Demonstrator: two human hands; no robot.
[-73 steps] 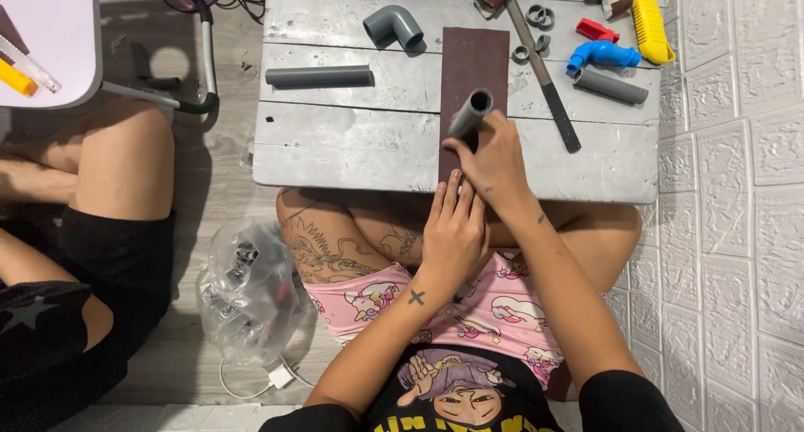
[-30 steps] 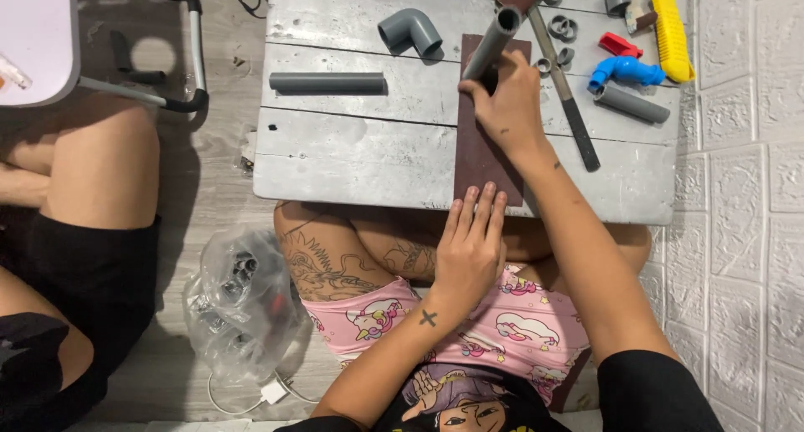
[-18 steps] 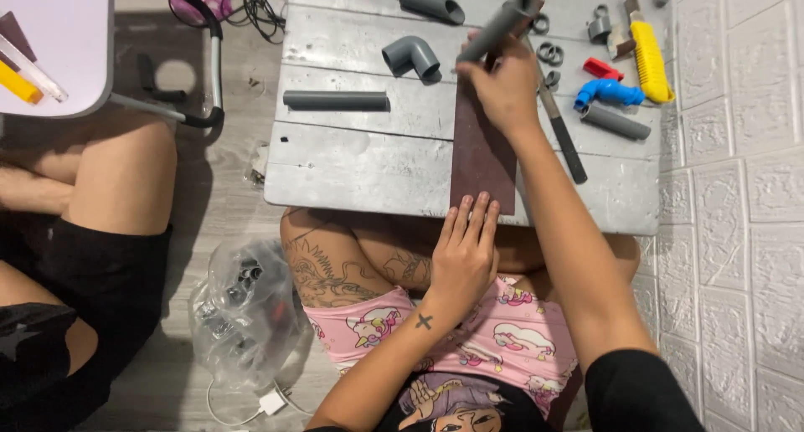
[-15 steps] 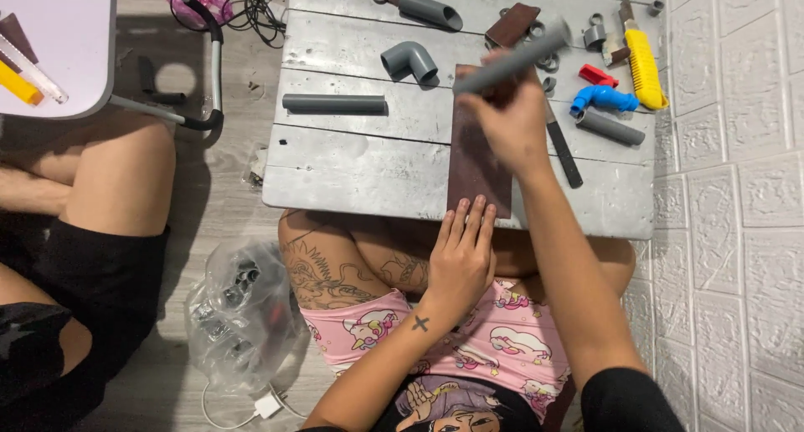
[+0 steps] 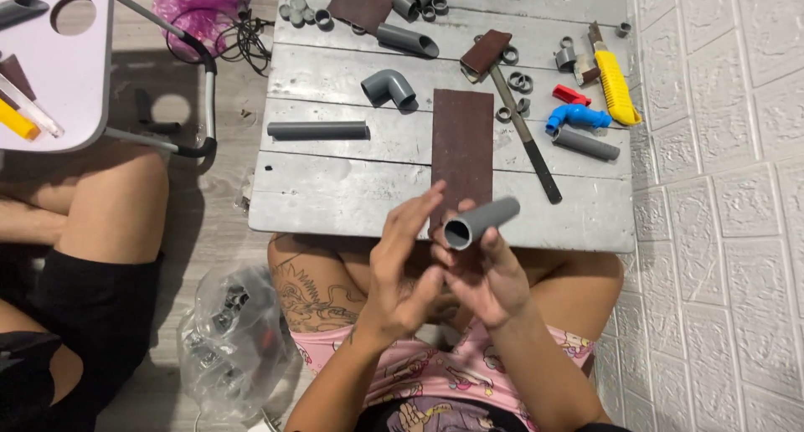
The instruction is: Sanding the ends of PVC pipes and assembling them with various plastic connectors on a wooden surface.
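Your right hand grips the short grey pipe, open end toward you; your left hand is spread open, fingertips seemingly brushing its rim.

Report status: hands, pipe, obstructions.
Right hand grips short grey pipe. Left hand open beside it. Sandpaper strip on table beyond.

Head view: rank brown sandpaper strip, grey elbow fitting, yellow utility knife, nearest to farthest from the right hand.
From the right hand, which holds a short grey pipe:
1. Brown sandpaper strip, on the table just ahead of the hand.
2. Grey elbow fitting, farther up the table, to the left.
3. Yellow utility knife, at the table's far right edge by the wall.
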